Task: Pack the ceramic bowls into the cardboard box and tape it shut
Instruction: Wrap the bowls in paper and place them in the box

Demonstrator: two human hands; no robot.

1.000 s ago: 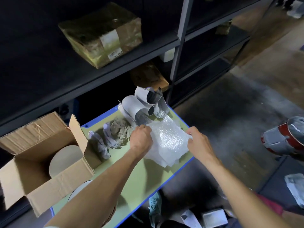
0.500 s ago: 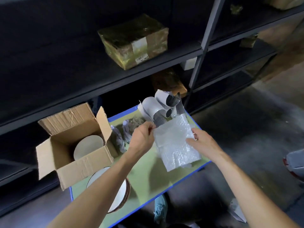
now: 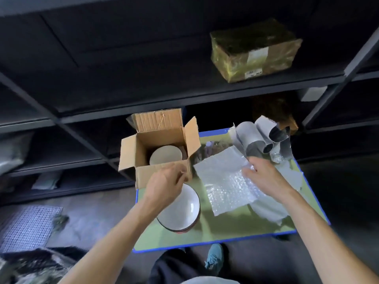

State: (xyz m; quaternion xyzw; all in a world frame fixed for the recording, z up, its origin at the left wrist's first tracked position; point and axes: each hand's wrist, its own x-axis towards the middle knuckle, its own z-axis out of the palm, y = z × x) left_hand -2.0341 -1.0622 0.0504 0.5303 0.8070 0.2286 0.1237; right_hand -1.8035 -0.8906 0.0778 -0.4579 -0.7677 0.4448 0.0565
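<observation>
In the cardboard box [image 3: 143,173], one bowl [image 3: 166,156]; beside it, one stack [image 3: 183,211].

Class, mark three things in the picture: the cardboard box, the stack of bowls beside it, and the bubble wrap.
cardboard box [image 3: 128,154]: head view, its left flap.
stack of bowls [image 3: 184,210]: head view, top bowl's white inside.
bubble wrap [image 3: 225,181]: head view, sheet's middle.

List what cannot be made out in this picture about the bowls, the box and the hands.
All in the head view:
- Bowl stack: the left hand and forearm cover part; count unclear.
- Cardboard box: its near wall hides what lies under the bowl inside.
- Left hand's fingers: motion blur; whether they hold anything is unclear.
- Parcel label: too blurred to read.
</observation>
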